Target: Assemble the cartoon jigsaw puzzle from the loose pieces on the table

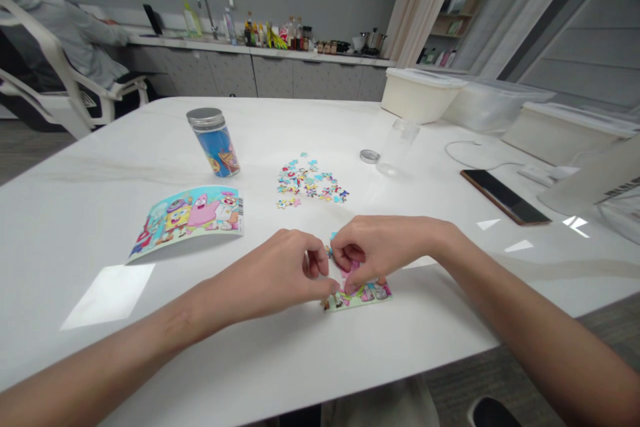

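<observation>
A partly joined puzzle [367, 292] lies on the white table near its front edge, with pink and green showing. My left hand [287, 270] is at its left side, fingers curled, thumb tip on or just above the pieces. Over the puzzle's upper part bends my right hand [370, 250], fingers curled down and thumb close to my left thumb. Anything between the fingertips of either hand is too small or hidden to name. Loose puzzle pieces [307, 180] lie in a scattered pile farther back. A curved picture card [193, 217] with cartoon figures rests to the left.
A blue jar [217, 147] with a metal lid stands behind the card. Right of the pile are a metal lid [369, 157] and a clear jar [399, 149]. A phone [505, 197], cable and storage bins [423, 97] sit at the right. A person [75, 33] sits back left.
</observation>
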Tool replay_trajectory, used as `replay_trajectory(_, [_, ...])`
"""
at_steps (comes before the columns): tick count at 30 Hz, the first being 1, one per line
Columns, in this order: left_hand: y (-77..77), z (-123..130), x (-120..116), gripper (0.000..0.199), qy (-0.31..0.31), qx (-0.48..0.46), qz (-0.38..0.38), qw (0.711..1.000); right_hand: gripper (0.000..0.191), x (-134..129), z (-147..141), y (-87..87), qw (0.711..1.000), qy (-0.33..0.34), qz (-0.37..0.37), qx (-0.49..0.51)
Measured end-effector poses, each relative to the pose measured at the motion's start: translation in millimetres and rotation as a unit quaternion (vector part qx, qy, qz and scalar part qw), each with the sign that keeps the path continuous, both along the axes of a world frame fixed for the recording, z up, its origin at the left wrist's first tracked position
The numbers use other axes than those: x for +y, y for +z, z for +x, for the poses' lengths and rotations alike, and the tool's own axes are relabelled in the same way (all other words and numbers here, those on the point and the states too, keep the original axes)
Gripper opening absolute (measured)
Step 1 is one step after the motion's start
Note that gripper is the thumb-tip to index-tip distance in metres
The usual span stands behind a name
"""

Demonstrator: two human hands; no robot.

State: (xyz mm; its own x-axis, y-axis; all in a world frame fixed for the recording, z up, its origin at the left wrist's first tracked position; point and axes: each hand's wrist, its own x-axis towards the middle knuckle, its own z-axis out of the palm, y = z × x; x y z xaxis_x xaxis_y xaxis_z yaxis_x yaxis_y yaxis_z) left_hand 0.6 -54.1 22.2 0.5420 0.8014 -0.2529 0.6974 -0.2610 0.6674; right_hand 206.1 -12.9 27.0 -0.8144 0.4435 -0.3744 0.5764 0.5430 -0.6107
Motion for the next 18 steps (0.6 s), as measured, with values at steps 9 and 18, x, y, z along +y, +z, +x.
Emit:
replay_trajectory(9, [-15.7, -18, 34, 0.024, 0.056, 0.255, 0.423, 0.868, 0.021, 20, 11, 1.2, 0.987, -0.073, 0.13, 0.067])
replay_trajectory(18, [-33.1, -12, 27, 0.027, 0.028, 0.237, 0.389, 0.89, 0.02, 43, 17, -27.7, 0.923, -0.261, 0.279, 0.047])
